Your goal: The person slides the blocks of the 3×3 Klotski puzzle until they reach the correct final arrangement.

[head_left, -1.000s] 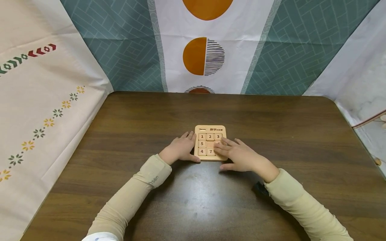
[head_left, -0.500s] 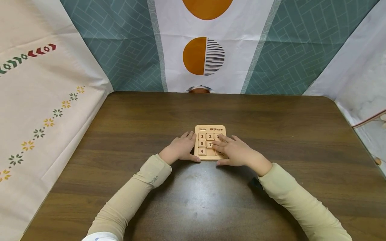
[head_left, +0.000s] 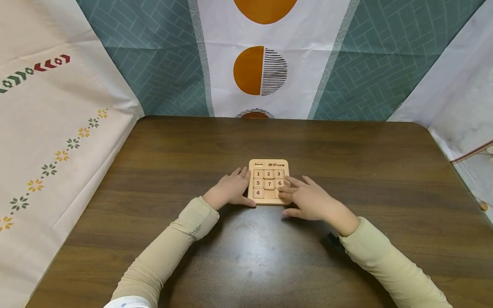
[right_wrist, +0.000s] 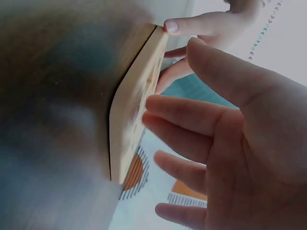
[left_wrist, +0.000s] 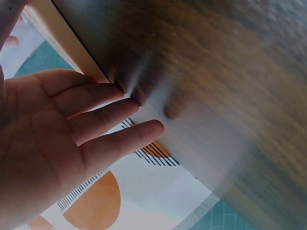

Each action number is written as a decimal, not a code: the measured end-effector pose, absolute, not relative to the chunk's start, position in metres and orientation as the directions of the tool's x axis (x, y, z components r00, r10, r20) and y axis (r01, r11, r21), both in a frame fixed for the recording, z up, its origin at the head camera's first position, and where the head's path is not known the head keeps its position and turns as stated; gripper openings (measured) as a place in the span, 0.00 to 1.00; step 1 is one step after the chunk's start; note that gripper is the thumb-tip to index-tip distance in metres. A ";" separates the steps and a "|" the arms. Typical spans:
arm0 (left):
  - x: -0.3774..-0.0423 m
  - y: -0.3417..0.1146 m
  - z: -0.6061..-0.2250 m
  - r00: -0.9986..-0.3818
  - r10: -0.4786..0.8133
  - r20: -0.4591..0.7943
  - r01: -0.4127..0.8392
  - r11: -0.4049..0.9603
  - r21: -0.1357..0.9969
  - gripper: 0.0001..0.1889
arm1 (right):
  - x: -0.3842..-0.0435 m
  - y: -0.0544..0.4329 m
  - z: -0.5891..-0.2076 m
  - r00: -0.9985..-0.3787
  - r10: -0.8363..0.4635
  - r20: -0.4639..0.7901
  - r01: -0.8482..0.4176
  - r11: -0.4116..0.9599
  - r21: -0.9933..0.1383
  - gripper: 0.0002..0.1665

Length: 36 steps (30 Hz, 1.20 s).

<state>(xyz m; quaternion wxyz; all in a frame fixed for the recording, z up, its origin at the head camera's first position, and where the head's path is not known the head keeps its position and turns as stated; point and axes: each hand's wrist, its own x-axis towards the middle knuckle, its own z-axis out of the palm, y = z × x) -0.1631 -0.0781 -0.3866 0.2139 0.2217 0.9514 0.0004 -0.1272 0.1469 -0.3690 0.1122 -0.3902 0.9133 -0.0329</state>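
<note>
A wooden number slide puzzle point(head_left: 269, 193) lies flat on the table. Its top row reads 1, 2, 3 and its middle row 5, 7, 6. In the bottom row, tile 4 point(head_left: 258, 193) is at the left, with a gap in the middle. My right hand point(head_left: 310, 201) has its fingertips over the bottom right tile and mostly hides it. Those fingers are extended, thumb apart, in the right wrist view. My left hand point(head_left: 232, 189) rests along the puzzle's left edge, fingers straight and thumb at the near left corner.
The brown wooden table point(head_left: 192, 149) extends around the puzzle on all sides. Behind its far edge hangs a teal and white patterned cloth point(head_left: 165, 72). White cloth point(head_left: 46, 128) with printed flowers borders the left side.
Tile 7 has slid from the bottom middle up to the centre, leaving the gap below it. My right hand shifted left, then back right, uncovering 6 and 3. My left hand stayed put.
</note>
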 end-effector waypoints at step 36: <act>-0.161 -0.078 -0.383 -0.810 0.434 -0.395 0.432 0.896 0.099 0.55 | -0.117 0.122 -0.371 -0.630 -0.755 -0.182 -0.738 0.655 -0.163 0.37</act>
